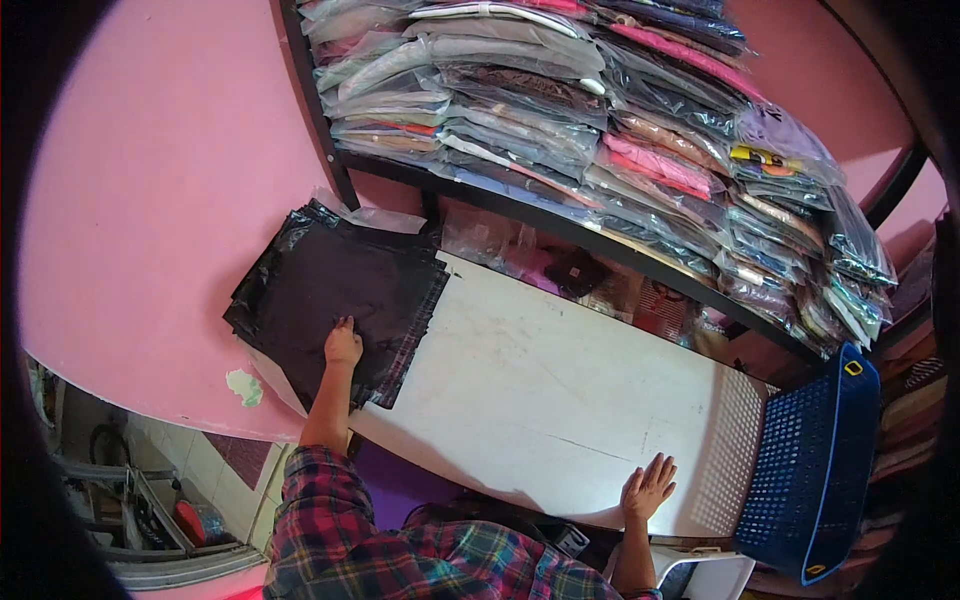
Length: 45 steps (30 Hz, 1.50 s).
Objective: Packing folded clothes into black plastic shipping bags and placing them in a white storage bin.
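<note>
Black plastic mailing bags point(300, 300) lie in a flat stack at the left end of a white tabletop point(525, 375). My left hand point(343, 345) rests on the top bag, its fingers partly curled; whether it pinches the plastic, I cannot tell. On the bare white surface near the front right edge lies my right hand point(649, 487), palm down with the fingers apart and nothing in it.
A blue perforated plastic basket point(795, 450) stands at the table's right end. Behind the table, a black-framed rack point(480, 195) holds piles of folded clothes in clear bags point(525, 135). A pink wall point(165, 187) borders the left. A white plastic chair point(720, 574) sits below the right edge.
</note>
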Tool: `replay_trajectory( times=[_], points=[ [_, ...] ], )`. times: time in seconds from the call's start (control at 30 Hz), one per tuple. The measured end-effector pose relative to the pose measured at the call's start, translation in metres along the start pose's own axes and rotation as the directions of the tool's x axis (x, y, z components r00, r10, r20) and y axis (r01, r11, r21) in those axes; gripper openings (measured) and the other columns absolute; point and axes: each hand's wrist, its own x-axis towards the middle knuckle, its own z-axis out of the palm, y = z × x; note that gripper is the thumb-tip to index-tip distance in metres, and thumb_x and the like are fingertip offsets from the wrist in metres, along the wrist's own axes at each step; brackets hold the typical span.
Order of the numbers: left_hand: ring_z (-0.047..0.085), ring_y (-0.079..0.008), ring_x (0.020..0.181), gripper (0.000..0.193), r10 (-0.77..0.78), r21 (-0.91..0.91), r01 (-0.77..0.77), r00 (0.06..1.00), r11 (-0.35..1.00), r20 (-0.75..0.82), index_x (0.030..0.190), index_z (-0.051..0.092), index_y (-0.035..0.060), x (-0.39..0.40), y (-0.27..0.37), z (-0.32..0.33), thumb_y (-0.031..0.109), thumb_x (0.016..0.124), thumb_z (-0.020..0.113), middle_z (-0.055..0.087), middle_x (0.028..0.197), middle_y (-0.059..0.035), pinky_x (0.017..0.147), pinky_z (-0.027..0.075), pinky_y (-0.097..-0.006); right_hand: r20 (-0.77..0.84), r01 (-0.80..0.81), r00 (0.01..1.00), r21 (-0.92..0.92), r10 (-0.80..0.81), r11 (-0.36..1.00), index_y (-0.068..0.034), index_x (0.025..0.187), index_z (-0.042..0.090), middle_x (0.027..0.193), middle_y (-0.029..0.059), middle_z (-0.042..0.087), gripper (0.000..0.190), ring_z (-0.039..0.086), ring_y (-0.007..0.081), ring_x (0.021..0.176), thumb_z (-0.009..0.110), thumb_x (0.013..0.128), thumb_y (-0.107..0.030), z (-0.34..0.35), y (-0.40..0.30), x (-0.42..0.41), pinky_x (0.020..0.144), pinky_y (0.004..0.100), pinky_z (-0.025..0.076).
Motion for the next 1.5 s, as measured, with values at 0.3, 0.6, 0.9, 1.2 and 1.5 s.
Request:
replay_trajectory(
  times=[0.3, 0.6, 0.9, 1.2, 1.5],
  points=[
    [0.015, -0.0252, 0.135, 0.077, 0.145, 0.115, -0.137, 0.988, 0.984, -0.057, 0.14, 0.019, 0.0124, -0.022, 0.01, 0.03, 0.052, 0.081, 0.049, 0.013, 0.147, -0.0085, 0.106, 0.012, -0.0523, 0.019, -0.02, 1.0, -0.037, 0.021, 0.999, -0.008, 0.136, 0.031, 0.143, 0.0157, 0.022, 0.059, 0.015, 0.0332, 0.133, 0.03, 0.088, -0.043, 0.001, 0.003, -0.001, 0.105, 0.0524, 0.011],
    [0.013, -0.0243, 0.135, 0.06, 0.271, 0.209, -0.255, 0.961, 0.944, -0.05, 0.14, 0.021, 0.0175, -0.064, 0.044, 0.014, 0.038, 0.089, 0.043, 0.012, 0.147, -0.0072, 0.106, 0.006, -0.0551, 0.031, -0.041, 0.999, -0.054, 0.043, 0.998, -0.013, 0.138, 0.027, 0.145, 0.0118, 0.02, 0.059, 0.014, 0.0302, 0.134, 0.029, 0.089, -0.045, 0.001, 0.004, -0.002, 0.106, 0.0503, 0.011],
    [0.011, -0.0246, 0.135, 0.047, 0.327, 0.059, -0.326, 0.945, 0.943, 0.001, 0.138, 0.027, 0.0228, -0.049, 0.026, 0.028, 0.039, 0.094, 0.026, 0.012, 0.147, -0.0042, 0.104, 0.002, -0.0584, 0.036, -0.038, 0.999, -0.037, 0.039, 0.999, -0.014, 0.138, 0.026, 0.145, 0.0111, 0.02, 0.058, 0.014, 0.03, 0.134, 0.031, 0.089, -0.044, 0.002, 0.005, -0.002, 0.106, 0.0504, 0.011],
    [0.008, -0.0294, 0.135, 0.048, 0.228, -0.205, -0.214, 0.973, 0.955, 0.047, 0.135, 0.033, 0.0241, -0.071, 0.076, -0.01, 0.041, 0.095, 0.016, 0.02, 0.145, -0.0049, 0.097, 0.001, -0.0678, 0.044, -0.035, 0.998, -0.017, 0.036, 0.999, -0.014, 0.139, 0.025, 0.145, 0.0111, 0.019, 0.059, 0.013, 0.0304, 0.135, 0.032, 0.089, -0.045, -0.001, 0.004, -0.002, 0.106, 0.0507, 0.011],
    [0.014, -0.0324, 0.133, 0.047, 0.486, -0.106, -0.475, 0.853, 0.874, 0.191, 0.133, 0.037, 0.013, -0.184, 0.176, 0.027, 0.036, 0.094, 0.024, 0.024, 0.143, -0.0098, 0.096, 0.003, -0.0701, -0.193, 0.184, 0.976, 0.511, -0.097, 0.84, -0.003, 0.127, 0.038, 0.124, 0.0208, 0.041, 0.051, 0.04, 0.0366, 0.114, 0.05, 0.086, -0.031, 0.019, -0.035, -0.008, 0.095, 0.0447, 0.031]
  ],
)
